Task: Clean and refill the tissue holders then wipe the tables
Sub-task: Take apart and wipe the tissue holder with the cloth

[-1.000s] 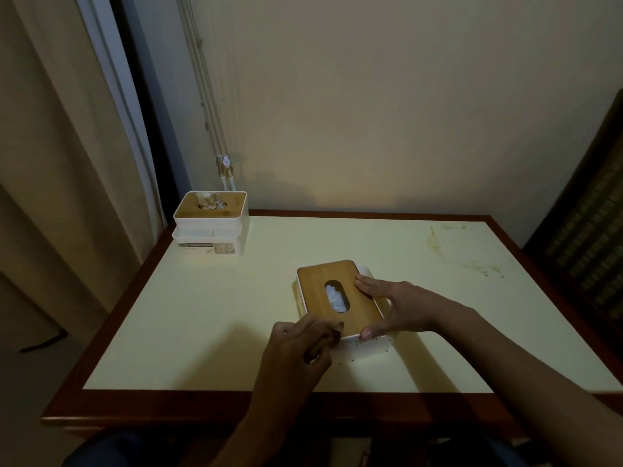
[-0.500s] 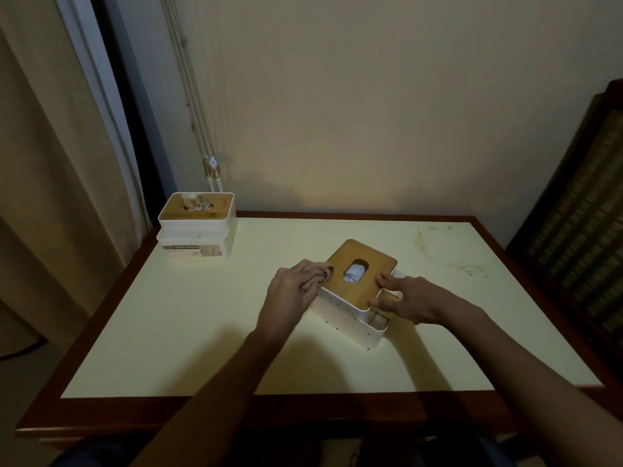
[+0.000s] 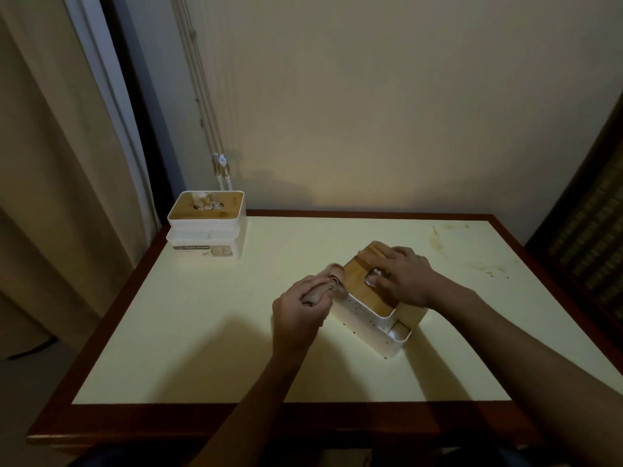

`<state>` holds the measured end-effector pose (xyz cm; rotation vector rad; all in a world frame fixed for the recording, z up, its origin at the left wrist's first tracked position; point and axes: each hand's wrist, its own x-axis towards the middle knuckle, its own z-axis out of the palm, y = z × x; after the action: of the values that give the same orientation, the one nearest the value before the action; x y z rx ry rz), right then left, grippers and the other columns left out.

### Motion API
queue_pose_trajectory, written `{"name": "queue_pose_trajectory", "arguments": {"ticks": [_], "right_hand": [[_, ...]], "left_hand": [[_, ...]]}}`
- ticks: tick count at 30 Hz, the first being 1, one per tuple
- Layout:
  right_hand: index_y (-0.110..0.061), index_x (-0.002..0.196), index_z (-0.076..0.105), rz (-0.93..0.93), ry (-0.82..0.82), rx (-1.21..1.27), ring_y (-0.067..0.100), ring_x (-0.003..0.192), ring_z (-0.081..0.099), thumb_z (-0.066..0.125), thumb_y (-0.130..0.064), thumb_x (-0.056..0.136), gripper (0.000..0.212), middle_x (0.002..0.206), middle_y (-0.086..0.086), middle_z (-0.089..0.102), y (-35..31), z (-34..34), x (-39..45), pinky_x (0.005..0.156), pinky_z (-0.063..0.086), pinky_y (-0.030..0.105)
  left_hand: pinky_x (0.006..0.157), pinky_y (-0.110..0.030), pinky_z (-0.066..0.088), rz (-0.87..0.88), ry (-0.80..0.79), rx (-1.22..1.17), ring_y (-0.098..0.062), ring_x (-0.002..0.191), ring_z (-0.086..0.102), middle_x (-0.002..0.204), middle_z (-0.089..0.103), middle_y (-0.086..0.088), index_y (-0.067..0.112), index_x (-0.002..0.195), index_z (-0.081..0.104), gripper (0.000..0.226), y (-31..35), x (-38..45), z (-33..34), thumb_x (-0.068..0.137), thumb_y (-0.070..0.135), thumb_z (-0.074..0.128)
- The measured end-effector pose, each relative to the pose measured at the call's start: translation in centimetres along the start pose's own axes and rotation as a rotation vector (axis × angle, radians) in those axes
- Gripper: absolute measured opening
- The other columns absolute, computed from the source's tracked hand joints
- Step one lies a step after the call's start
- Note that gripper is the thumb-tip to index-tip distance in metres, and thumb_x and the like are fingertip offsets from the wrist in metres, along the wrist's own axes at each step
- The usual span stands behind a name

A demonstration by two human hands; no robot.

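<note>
Holder (image 3: 367, 318), a white perforated plastic box with a smooth wooden lid, sits mid-counter (image 3: 202, 332). Its slot is mostly hidden under the right hand (image 3: 403, 278), whose flat fingers press the lid. Left hand (image 3: 298, 315) has a closed grip on a crumpled cloth (image 3: 333, 281) touching the box's side.

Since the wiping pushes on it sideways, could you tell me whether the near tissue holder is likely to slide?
Probably: the tissue holder looks like light plastic on a smooth table. The right hand pressing its lid likely steadies it.
</note>
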<state>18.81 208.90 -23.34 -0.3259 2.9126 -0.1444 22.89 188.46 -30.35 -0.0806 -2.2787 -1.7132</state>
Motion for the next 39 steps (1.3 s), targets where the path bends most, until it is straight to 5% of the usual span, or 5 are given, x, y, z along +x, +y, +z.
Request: {"name": "queue_pose_trajectory", "arguments": {"ticks": [7, 21, 25, 30, 39], "right_hand": [[-0.051, 0.145, -0.001, 0.004, -0.014, 0.084, 0.019, 0.147, -0.009, 0.019, -0.050, 0.101, 0.048, 0.161, -0.009, -0.006, 0.8, 3.9, 0.6, 0.114, -0.001, 0.044], [-0.048, 0.147, -0.006, 0.056, 0.001, 0.035, 0.020, 0.147, -0.010, 0.014, -0.050, 0.101, 0.050, 0.160, -0.010, -0.010, 0.1, 4.3, 0.3, 0.113, -0.001, 0.049], [-0.048, 0.147, -0.007, 0.052, 0.010, 0.011, 0.020, 0.147, -0.009, 0.006, -0.057, 0.096, 0.054, 0.160, -0.009, -0.009, 0.0, 4.4, 0.2, 0.114, 0.000, 0.049], [-0.046, 0.148, -0.004, 0.059, 0.025, 0.011, 0.020, 0.147, -0.008, 0.014, -0.050, 0.101, 0.050, 0.161, -0.009, -0.008, -0.1, 4.3, 0.1, 0.114, 0.000, 0.048], [-0.046, 0.149, -0.002, 0.058, 0.031, 0.030, 0.019, 0.147, -0.009, 0.015, -0.050, 0.101, 0.051, 0.160, -0.011, -0.007, -0.2, 4.3, 0.0, 0.114, 0.000, 0.047]], "left_hand": [[0.062, -0.041, 0.059, -0.154, 0.090, -0.101, -0.020, 0.068, 0.067, 0.088, 0.073, -0.001, 0.030, 0.110, 0.071, 0.037, -2.2, -1.3, 0.3, 0.074, 0.029, 0.062], [0.048, -0.018, 0.049, -0.256, 0.090, -0.040, -0.017, 0.074, 0.066, 0.106, 0.062, -0.003, 0.013, 0.114, 0.063, 0.039, -1.3, -0.9, 2.1, 0.077, 0.020, 0.071], [0.079, -0.005, 0.043, -0.176, 0.093, 0.024, -0.005, 0.099, 0.059, 0.118, 0.060, 0.009, 0.021, 0.118, 0.066, 0.040, -0.9, -0.8, 2.5, 0.079, 0.019, 0.069], [0.095, -0.021, 0.047, -0.118, 0.152, 0.004, -0.004, 0.107, 0.058, 0.120, 0.063, 0.008, 0.021, 0.120, 0.067, 0.037, -0.6, -1.1, 3.5, 0.083, 0.016, 0.068], [0.049, -0.023, 0.049, -0.229, 0.081, -0.312, -0.016, 0.063, 0.065, 0.107, 0.066, -0.006, 0.020, 0.122, 0.063, 0.027, -0.4, -1.8, 3.2, 0.097, 0.024, 0.054]]}}
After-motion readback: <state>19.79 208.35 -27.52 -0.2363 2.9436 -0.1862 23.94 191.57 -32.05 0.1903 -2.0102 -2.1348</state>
